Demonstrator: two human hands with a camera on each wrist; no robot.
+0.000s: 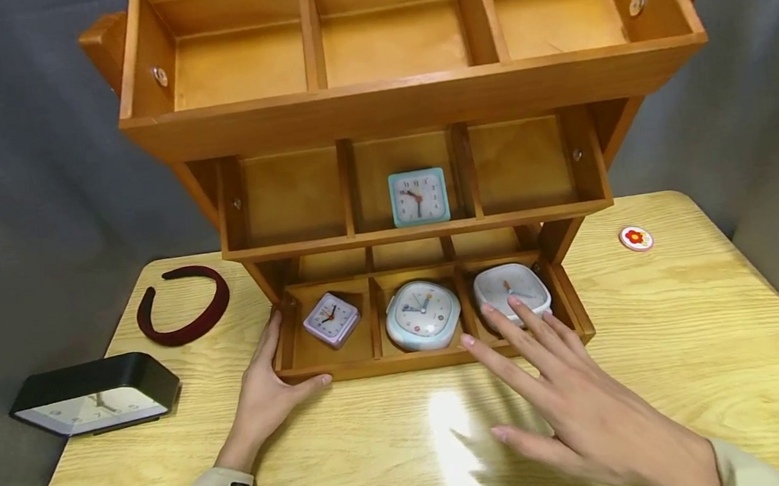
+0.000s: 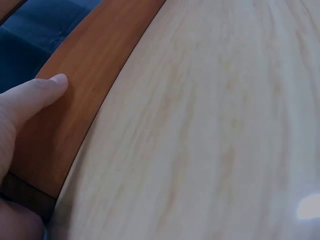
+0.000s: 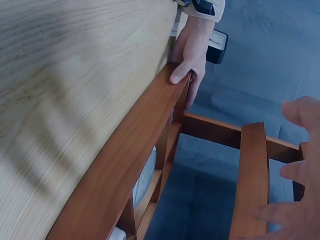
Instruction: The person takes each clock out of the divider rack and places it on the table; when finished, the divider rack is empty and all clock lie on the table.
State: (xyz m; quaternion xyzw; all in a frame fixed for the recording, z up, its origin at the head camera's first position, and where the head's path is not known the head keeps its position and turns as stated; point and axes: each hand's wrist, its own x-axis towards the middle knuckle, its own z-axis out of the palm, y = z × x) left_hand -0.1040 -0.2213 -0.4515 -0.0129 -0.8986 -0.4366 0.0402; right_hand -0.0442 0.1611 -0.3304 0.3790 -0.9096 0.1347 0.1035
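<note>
My left hand (image 1: 262, 394) holds the left front corner of the wooden rack's bottom tray (image 1: 399, 365), thumb on the front board and fingers along the side. Fingers spread, my right hand (image 1: 574, 404) hovers before the tray's right part, partly covering a white clock (image 1: 511, 288) in the right compartment; touching or not, I cannot tell. A light-blue round-cornered alarm clock (image 1: 424, 315) sits in the middle compartment. In the left one, a small lilac clock (image 1: 330, 318) lies tilted. A turquoise square clock (image 1: 419, 196) stands in the middle tier's centre compartment.
The rack's top tier (image 1: 413, 104) overhangs the lower ones. A dark red headband (image 1: 187, 331) and a black clock (image 1: 95, 396) lie on the left of the table (image 1: 732, 323). Right of the rack is a round flower badge (image 1: 636, 238). Grey curtains (image 1: 28, 187) hang behind.
</note>
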